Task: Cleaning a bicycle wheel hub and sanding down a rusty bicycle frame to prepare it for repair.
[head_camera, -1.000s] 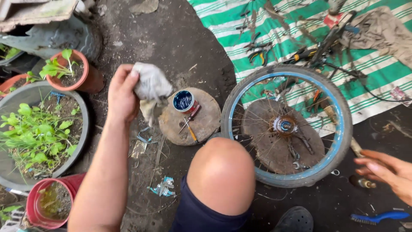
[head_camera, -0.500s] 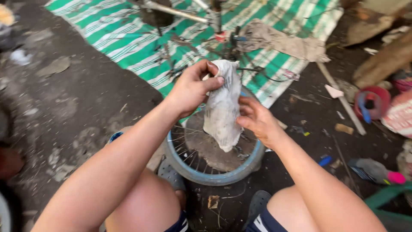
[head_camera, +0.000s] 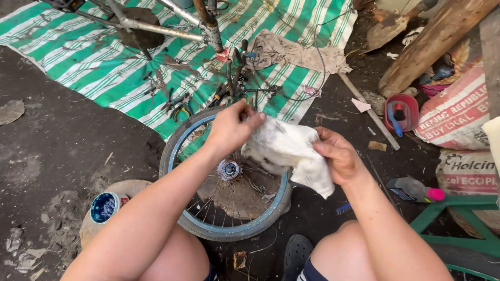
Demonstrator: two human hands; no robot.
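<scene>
fingers: both hands, left hand (head_camera: pixel 229 129) and right hand (head_camera: pixel 337 156), clenched on a soiled white rag (head_camera: pixel 287 151).
below: bicycle wheel (head_camera: pixel 224 198), hub exposed.
progress: wiping underway, wheel unmounted.

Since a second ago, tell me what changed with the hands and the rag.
The left hand carried the white rag from beside the blue tin over the wheel; the right hand left the rim and gripped it. Wheel and tin stayed put.
</scene>
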